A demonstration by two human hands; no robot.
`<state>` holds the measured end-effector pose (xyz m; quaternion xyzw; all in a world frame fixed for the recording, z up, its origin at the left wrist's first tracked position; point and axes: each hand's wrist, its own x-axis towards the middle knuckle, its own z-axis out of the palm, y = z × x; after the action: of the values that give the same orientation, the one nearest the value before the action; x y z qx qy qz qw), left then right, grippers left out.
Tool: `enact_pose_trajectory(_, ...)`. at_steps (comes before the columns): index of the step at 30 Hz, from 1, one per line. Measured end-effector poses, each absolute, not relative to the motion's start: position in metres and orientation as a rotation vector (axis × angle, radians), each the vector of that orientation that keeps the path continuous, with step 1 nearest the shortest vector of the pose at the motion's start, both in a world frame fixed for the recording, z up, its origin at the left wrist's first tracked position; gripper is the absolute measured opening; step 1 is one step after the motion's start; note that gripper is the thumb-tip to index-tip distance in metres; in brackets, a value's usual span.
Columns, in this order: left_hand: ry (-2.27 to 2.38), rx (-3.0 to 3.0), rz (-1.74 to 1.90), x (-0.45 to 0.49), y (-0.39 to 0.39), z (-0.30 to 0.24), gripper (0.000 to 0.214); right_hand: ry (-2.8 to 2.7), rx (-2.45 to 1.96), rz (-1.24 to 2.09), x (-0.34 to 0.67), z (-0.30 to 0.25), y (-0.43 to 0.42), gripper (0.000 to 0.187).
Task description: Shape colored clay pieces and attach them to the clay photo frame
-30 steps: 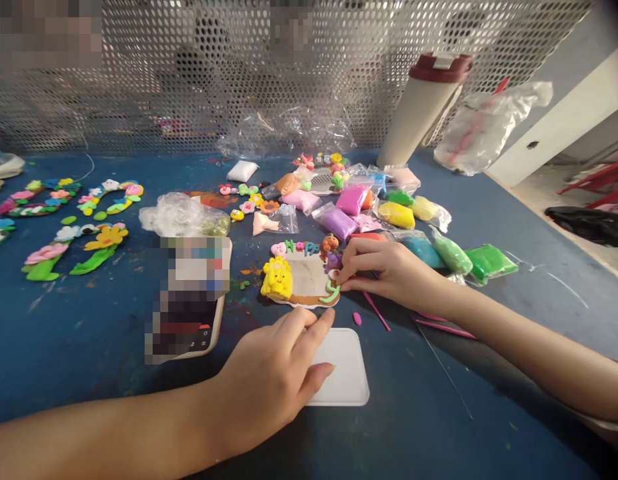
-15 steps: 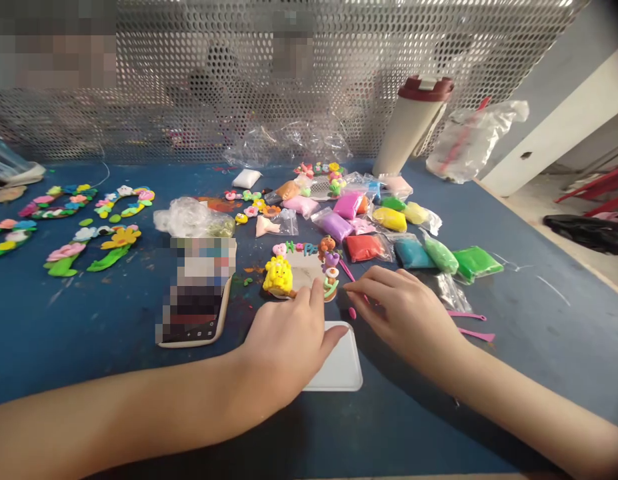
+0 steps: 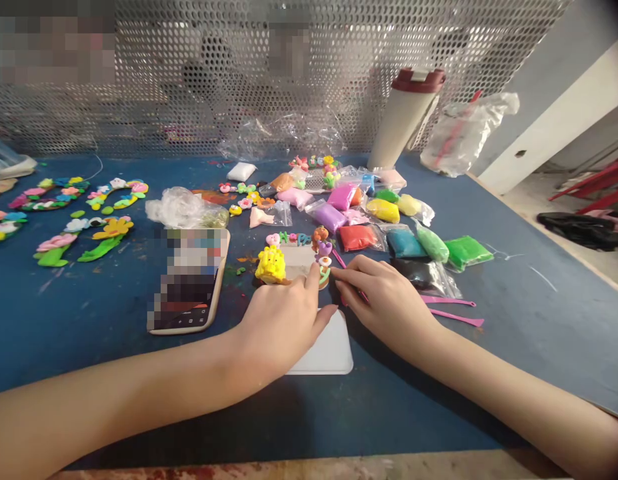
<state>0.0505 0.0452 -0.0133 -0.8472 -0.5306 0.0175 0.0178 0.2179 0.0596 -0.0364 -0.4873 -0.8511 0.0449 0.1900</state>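
A small frame (image 3: 295, 257) decorated with clay lies at the middle of the table. It bears a yellow spiky-haired clay figure (image 3: 271, 265), coloured letters along the top, and purple, white and green pieces down its right side. My left hand (image 3: 281, 323) rests over the frame's lower edge, fingers stretched, index tip at the right side, thumb apart. Close to that side, my right hand (image 3: 389, 297) has its thumb and fingertips pinched together. Whatever lies between them is too small to make out. A white board (image 3: 329, 350) lies partly under my left hand.
A phone (image 3: 191, 287) lies left of the frame. Behind are bagged clays, such as a red pack (image 3: 357, 238) and a green pack (image 3: 469, 253). Pink tools (image 3: 453, 319) lie right. Clay wreaths (image 3: 111, 230) sit left; a tumbler (image 3: 406, 120) stands at the back.
The whole view has shifted slightly up and left. My right hand's pinched fingertips have come nearer the frame's right side. My left hand stays on the frame.
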Motion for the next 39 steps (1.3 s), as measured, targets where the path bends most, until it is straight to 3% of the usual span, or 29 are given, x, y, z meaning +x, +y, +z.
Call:
enact_pose_trajectory(19, -1.626, -2.644, 0.022, 0.052, 0.046, -0.016, 0.056, -2.413, -1.298, 0.063, 0.221, -0.038, 0.058, 0.027)
enact_pose_trajectory(23, -1.467, -2.614, -0.159, 0.047, 0.02, -0.013, 0.057, -2.338, -1.284, 0.041, 0.225, -0.037, 0.059, 0.026)
enact_pose_trajectory(25, -1.23, -2.715, -0.333, 0.04, 0.004, -0.012, 0.048, -2.271, -1.262, 0.042, 0.228, -0.035, 0.059, 0.025)
enact_pose_trajectory(28, -0.977, -2.87, -0.401, 0.025, -0.008, -0.017, 0.009, -2.288, -1.147, 0.048, 0.229, -0.033, 0.058, 0.023)
enact_pose_trajectory(39, -0.715, -2.856, -0.697, -0.016, 0.012, -0.026, 0.026, -2.564, -0.912, -0.168, 0.215, -0.03, 0.066, 0.034)
